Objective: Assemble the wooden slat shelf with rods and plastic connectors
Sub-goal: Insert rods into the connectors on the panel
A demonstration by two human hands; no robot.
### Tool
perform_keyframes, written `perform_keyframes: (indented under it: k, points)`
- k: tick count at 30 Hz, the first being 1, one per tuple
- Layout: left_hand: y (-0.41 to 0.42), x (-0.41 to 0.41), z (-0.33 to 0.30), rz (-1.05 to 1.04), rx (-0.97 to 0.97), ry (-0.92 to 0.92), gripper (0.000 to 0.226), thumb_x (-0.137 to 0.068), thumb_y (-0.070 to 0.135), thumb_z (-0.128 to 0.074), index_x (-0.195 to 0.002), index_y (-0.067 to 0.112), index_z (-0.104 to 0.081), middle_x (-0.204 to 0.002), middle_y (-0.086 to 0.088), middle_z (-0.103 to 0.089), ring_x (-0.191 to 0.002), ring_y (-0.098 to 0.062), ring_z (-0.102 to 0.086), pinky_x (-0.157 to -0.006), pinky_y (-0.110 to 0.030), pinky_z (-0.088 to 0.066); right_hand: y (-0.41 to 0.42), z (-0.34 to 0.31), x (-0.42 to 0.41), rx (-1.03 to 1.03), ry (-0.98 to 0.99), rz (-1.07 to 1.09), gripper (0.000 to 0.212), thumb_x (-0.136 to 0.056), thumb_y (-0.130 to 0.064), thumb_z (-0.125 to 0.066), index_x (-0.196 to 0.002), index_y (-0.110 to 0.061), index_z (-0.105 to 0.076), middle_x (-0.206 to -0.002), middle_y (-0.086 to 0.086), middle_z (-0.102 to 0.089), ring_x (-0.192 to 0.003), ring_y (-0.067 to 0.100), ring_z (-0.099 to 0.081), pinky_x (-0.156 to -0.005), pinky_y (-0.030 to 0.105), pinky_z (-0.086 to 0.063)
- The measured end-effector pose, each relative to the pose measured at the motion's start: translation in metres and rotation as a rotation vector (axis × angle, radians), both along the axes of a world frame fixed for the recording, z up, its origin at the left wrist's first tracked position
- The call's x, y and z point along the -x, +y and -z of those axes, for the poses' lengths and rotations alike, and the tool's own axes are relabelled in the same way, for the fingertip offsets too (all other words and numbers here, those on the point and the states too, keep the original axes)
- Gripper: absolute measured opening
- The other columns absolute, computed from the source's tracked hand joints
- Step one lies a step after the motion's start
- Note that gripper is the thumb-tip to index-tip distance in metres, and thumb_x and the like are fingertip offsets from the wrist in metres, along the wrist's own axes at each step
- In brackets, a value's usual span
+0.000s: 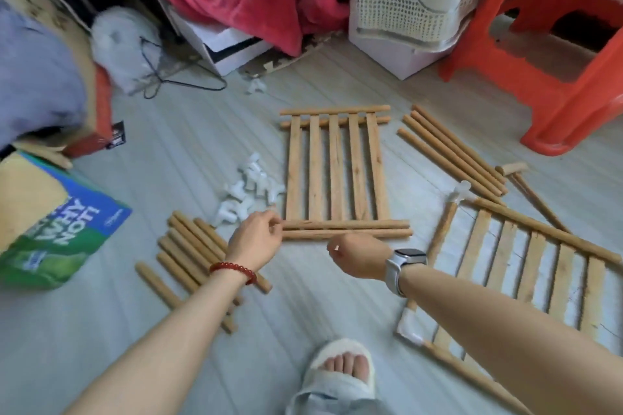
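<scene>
A wooden slat panel (337,172) lies flat on the floor, with two rods across each end. My left hand (256,236) hovers at the left end of the near rods (354,224), fingers curled; a grip is not plain. My right hand (357,254) is curled in a fist just below those rods, and a small white bit shows between its fingers. White plastic connectors (249,189) are piled left of the panel. A second slat panel (536,263) lies to the right with a connector (461,190) on its corner.
Short rods (188,246) lie under my left forearm and long rods (451,152) right of the panel. A wooden mallet (512,168), a red stool (553,77), a blue-green box (50,222), a wire hanger (182,81) and my slippered foot (340,367) surround the work area.
</scene>
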State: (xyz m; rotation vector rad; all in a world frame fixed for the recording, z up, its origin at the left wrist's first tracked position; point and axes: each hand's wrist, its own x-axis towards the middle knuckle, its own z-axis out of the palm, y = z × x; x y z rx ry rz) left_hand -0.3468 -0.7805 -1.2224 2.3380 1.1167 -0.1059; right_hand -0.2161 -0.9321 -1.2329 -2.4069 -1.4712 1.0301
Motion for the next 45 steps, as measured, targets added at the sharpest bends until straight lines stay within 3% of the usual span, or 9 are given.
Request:
perform_keyframes:
  k: [12, 18, 22, 25, 28, 31, 37, 41, 45]
  points:
    - [0.026, 0.104, 0.106, -0.805, 0.185, 0.265, 0.089, -0.071, 0.062, -0.064, -0.142, 0.026, -0.024, -0.146, -0.01, -0.018, -0.132, -0.034, -0.023, -0.105, -0.045, -0.03, 0.061, 0.087, 0.099, 0.162, 0.207, 0.079, 0.04, -0.097, -0.026, -0.036, -0.136, -0.022, -0.042, -0.136, 0.005, -0.05, -0.122, 0.025, -0.048, -0.096, 0.031, -0.041]
    - [0.032, 0.105, 0.122, -0.987, 0.2, 0.047, 0.082, -0.072, 0.035, -0.078, -0.139, 0.028, -0.031, -0.139, -0.018, -0.032, -0.125, -0.037, -0.037, -0.103, -0.041, -0.037, 0.061, 0.1, 0.094, 0.182, 0.217, 0.132, 0.04, -0.096, -0.025, -0.036, -0.135, -0.02, -0.044, -0.13, 0.008, -0.056, -0.118, 0.028, -0.051, -0.092, 0.031, -0.041]
    - [0.039, 0.1, 0.118, -1.082, 0.368, -0.097, 0.079, -0.077, 0.016, -0.074, -0.141, 0.011, -0.027, -0.091, -0.012, -0.062, -0.077, -0.027, -0.06, -0.067, -0.03, -0.05, 0.061, 0.096, 0.092, 0.176, 0.202, 0.138, 0.039, -0.097, -0.025, -0.037, -0.135, -0.019, -0.044, -0.13, 0.008, -0.055, -0.118, 0.027, -0.051, -0.091, 0.031, -0.042]
    - [0.042, 0.097, 0.118, -1.184, 0.519, -0.203, 0.075, -0.076, 0.005, -0.069, -0.139, 0.009, -0.028, -0.089, -0.014, -0.061, -0.065, -0.027, -0.061, -0.043, -0.032, -0.052, 0.058, 0.092, 0.088, 0.183, 0.192, 0.143, 0.039, -0.097, -0.026, -0.036, -0.135, -0.019, -0.044, -0.13, 0.009, -0.055, -0.117, 0.028, -0.052, -0.092, 0.032, -0.043]
    - [0.038, 0.09, 0.103, -1.314, 0.552, -0.301, 0.084, -0.076, -0.001, -0.061, -0.144, 0.018, -0.014, -0.118, -0.018, -0.056, -0.096, -0.039, -0.061, -0.075, -0.05, -0.055, 0.053, 0.085, 0.082, 0.194, 0.183, 0.146, 0.039, -0.097, -0.026, -0.036, -0.134, -0.019, -0.046, -0.128, 0.01, -0.056, -0.117, 0.029, -0.052, -0.094, 0.034, -0.044]
    - [0.029, 0.093, 0.086, -1.249, 0.385, -0.205, 0.06, -0.083, 0.011, -0.059, -0.137, 0.005, -0.033, -0.12, -0.015, -0.057, -0.08, -0.028, -0.06, -0.068, -0.031, -0.05, 0.049, 0.073, 0.073, 0.168, 0.166, 0.143, 0.036, -0.097, -0.024, -0.037, -0.129, -0.019, -0.051, -0.124, 0.009, -0.059, -0.114, 0.029, -0.053, -0.093, 0.033, -0.044]
    - [0.019, 0.065, 0.035, -0.859, 0.554, -0.624, 0.031, -0.087, -0.002, -0.059, -0.115, 0.002, -0.046, -0.07, -0.008, -0.055, -0.047, -0.01, -0.054, -0.047, -0.021, -0.048, 0.056, 0.01, 0.037, -0.065, 0.228, 0.197, 0.027, -0.096, -0.023, -0.043, -0.097, -0.005, -0.064, -0.094, 0.012, -0.068, -0.085, 0.023, -0.059, -0.074, 0.033, -0.046]
    - [-0.004, 0.013, -0.021, -0.277, 0.7, -0.606, 0.02, -0.085, 0.0, -0.063, -0.097, 0.013, -0.054, -0.077, -0.005, -0.064, -0.054, -0.011, -0.059, -0.056, -0.022, -0.052, 0.05, -0.057, -0.005, -0.373, 0.479, 0.536, 0.027, -0.095, -0.036, -0.051, -0.113, -0.017, -0.056, -0.093, -0.003, -0.058, -0.085, 0.014, -0.056, -0.066, 0.024, -0.045]
    - [-0.057, -0.047, -0.06, 0.069, 0.893, -0.558, 0.021, -0.088, 0.001, -0.06, -0.101, 0.017, -0.055, -0.083, 0.005, -0.071, -0.064, -0.015, -0.065, -0.069, -0.029, -0.055, -0.006, -0.107, -0.051, -0.587, 0.599, 0.805, 0.016, -0.095, -0.029, -0.054, -0.086, -0.016, -0.056, -0.075, 0.0, -0.053, -0.061, 0.011, -0.046, -0.049, 0.019, -0.036]
